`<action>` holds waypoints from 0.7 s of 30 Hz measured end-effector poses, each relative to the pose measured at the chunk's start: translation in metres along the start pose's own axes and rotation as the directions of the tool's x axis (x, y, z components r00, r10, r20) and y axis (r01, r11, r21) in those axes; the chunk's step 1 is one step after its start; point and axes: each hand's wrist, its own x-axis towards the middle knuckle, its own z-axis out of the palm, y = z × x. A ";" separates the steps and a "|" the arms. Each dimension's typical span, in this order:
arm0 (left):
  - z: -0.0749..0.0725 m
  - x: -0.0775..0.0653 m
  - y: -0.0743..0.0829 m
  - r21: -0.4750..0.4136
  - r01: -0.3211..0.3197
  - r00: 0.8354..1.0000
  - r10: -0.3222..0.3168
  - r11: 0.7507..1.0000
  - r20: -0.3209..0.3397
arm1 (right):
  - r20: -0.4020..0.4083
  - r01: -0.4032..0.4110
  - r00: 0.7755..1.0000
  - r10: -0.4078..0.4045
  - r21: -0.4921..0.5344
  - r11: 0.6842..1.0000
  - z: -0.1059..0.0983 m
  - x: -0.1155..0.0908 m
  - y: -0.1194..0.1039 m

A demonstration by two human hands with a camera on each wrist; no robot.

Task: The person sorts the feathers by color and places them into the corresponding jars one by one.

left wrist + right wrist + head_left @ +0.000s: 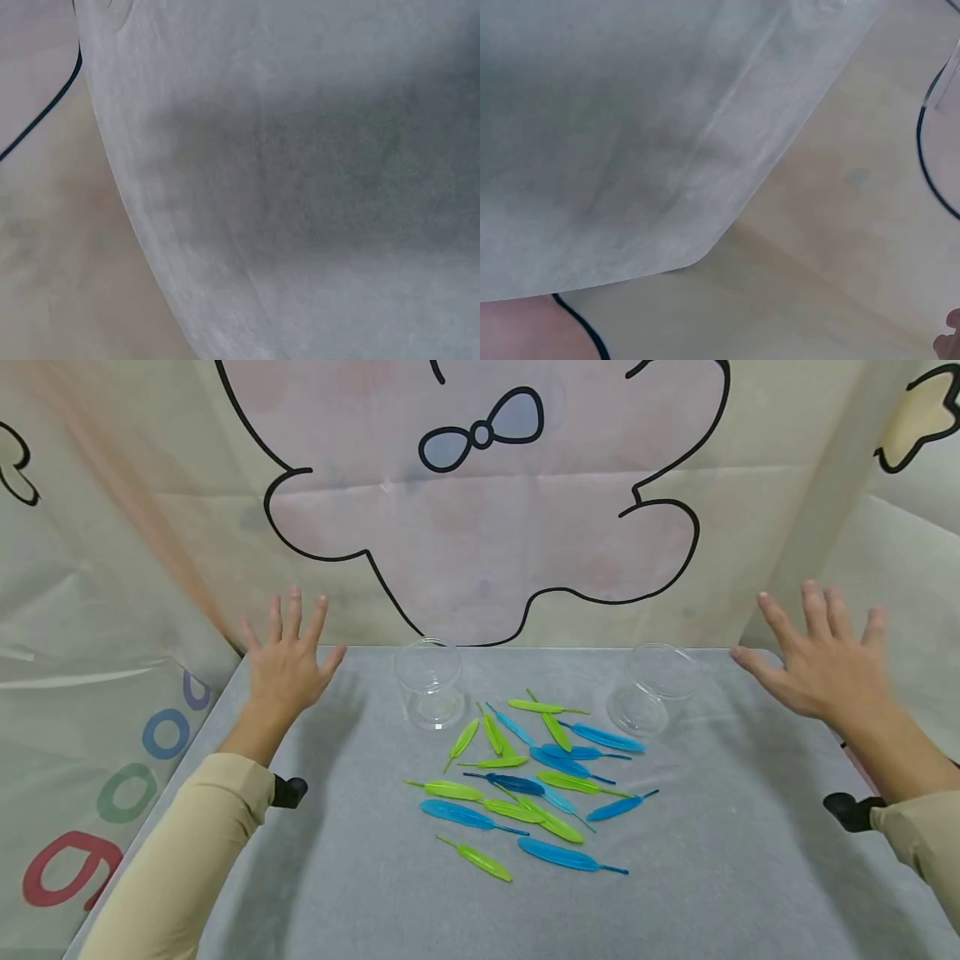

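Note:
My left hand (283, 664) is held up with its fingers spread, over the far left part of the table and left of one clear plastic cup (429, 681). On the other side my right hand (828, 664) is raised the same way, to the right of a second clear cup (654, 689). Both hands hold nothing. Between them several green feathers (483, 862) and blue feathers (564, 854) lie scattered and partly overlapping in the middle of the table. In the right wrist view a bit of fingertips (949, 341) shows at the lower right corner.
The table is covered with a grey cloth (360, 893), and its far edge meets a printed curtain (480, 535). A side curtain with coloured letters (71, 868) hangs at the left. Shadows of both arms fall across the cloth.

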 end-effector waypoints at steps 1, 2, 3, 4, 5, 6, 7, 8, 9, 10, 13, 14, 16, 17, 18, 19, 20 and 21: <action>0.000 0.000 0.002 0.002 -0.017 1.000 0.017 1.000 -0.007 | -0.006 0.008 1.000 -0.008 0.016 1.000 -0.001 -0.001 -0.002; 0.001 -0.001 0.004 0.005 -0.032 0.999 0.032 0.999 -0.013 | -0.014 0.020 1.000 -0.020 0.030 0.999 -0.001 -0.002 -0.004; 0.001 -0.002 0.005 0.009 -0.049 0.999 0.049 0.999 -0.022 | -0.021 0.036 0.999 -0.035 0.040 0.999 -0.001 -0.003 -0.007; 0.002 -0.003 0.007 0.011 -0.063 0.998 0.063 0.998 -0.026 | -0.031 0.056 0.998 -0.054 0.050 0.997 -0.002 -0.004 -0.009; 0.002 -0.004 0.008 0.009 -0.078 0.997 0.078 0.997 -0.030 | -0.042 0.078 0.996 -0.075 0.060 0.995 -0.001 -0.005 -0.011; 0.003 -0.005 0.010 0.004 -0.091 0.995 0.091 0.996 -0.027 | -0.058 0.102 0.993 -0.099 0.063 0.993 -0.001 -0.006 -0.013; 0.004 -0.006 0.011 -0.007 -0.103 0.994 0.103 0.995 -0.021 | -0.071 0.124 0.990 -0.119 0.066 0.990 0.000 -0.007 -0.015; 0.004 -0.007 0.012 -0.017 -0.115 0.993 0.115 0.993 -0.013 | -0.084 0.146 0.987 -0.140 0.067 0.987 0.001 -0.009 -0.017; 0.005 -0.007 0.014 -0.031 -0.126 0.992 0.127 0.991 -0.001 | -0.098 0.164 0.983 -0.158 0.067 0.984 0.001 -0.010 -0.019; 0.005 -0.008 0.015 -0.048 -0.138 0.990 0.138 0.989 0.007 | -0.110 0.182 0.979 -0.174 0.068 0.981 0.001 -0.012 -0.021; 0.007 -0.010 0.019 -0.088 -0.172 0.984 0.176 0.981 0.035 | -0.137 0.222 0.968 -0.212 0.068 0.973 0.002 -0.016 -0.028; 0.008 -0.011 0.021 -0.097 -0.183 0.981 0.188 0.978 0.046 | -0.144 0.234 0.964 -0.222 0.070 0.970 0.001 -0.017 -0.031; 0.010 -0.012 0.023 -0.115 -0.204 0.975 0.212 0.972 0.061 | -0.155 0.257 0.957 -0.244 0.068 0.964 0.001 -0.020 -0.036; 0.010 -0.012 0.024 -0.126 -0.213 0.972 0.223 0.969 0.074 | -0.163 0.269 0.953 -0.255 0.070 0.961 0.001 -0.022 -0.038; 0.011 -0.012 0.025 -0.140 -0.224 0.968 0.237 0.965 0.084 | -0.174 0.282 0.948 -0.266 0.075 0.957 0.001 -0.023 -0.041; 0.012 -0.013 0.026 -0.153 -0.237 0.963 0.252 0.959 0.090 | -0.185 0.293 0.944 -0.275 0.079 0.953 0.001 -0.024 -0.044; 0.012 -0.013 0.027 -0.172 -0.247 0.959 0.266 0.954 0.096 | -0.192 0.305 0.939 -0.284 0.089 0.948 0.001 -0.026 -0.046; 0.013 -0.013 0.028 -0.189 -0.259 0.955 0.280 0.947 0.094 | -0.202 0.319 0.934 -0.296 0.094 0.943 0.000 -0.027 -0.049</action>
